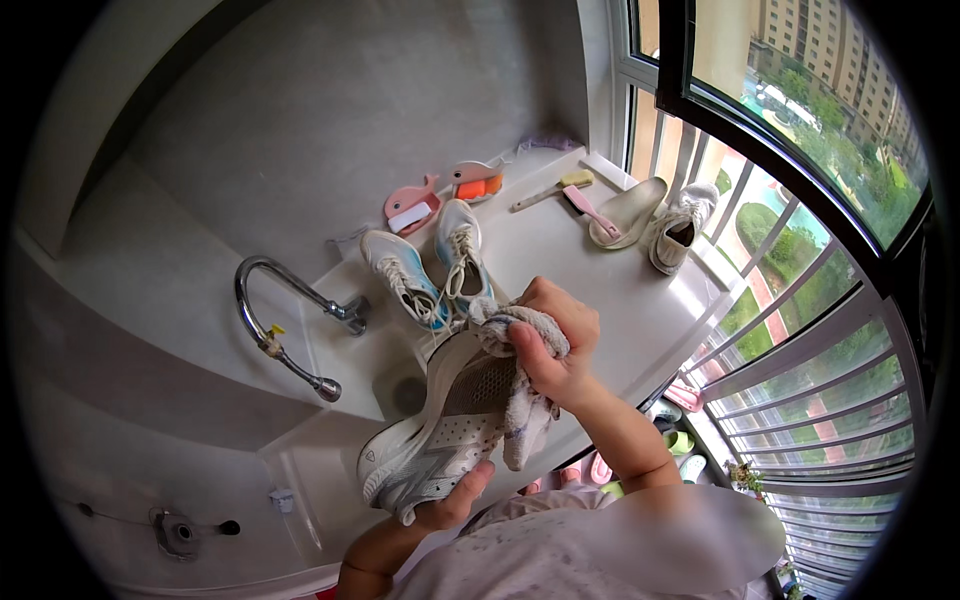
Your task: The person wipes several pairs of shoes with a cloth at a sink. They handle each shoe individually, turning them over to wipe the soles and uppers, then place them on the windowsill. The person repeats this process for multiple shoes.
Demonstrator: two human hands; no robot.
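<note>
A white-and-grey sneaker (457,457) with a perforated upper is tilted in front of my body. Gripping it low down near the heel or sole is my left hand (450,502), thumb on the outside. Bunched in my right hand (559,337) is a pale, damp-looking cloth (517,330), pressed against the shoe's upper edge with one end hanging down its side. Just beyond stand two white-and-blue lace-up shoes (405,277), side by side at the sink's edge. The cloth and fingers hide part of the shoe's opening.
A chrome faucet (289,281) arches over the sink (390,367). Two whale-shaped soap dishes (409,199) hold soap. On the counter (600,315) lie a yellow-headed brush (555,191), a pink brush (592,214), an insole (637,210) and another white shoe (682,229), near the window railing.
</note>
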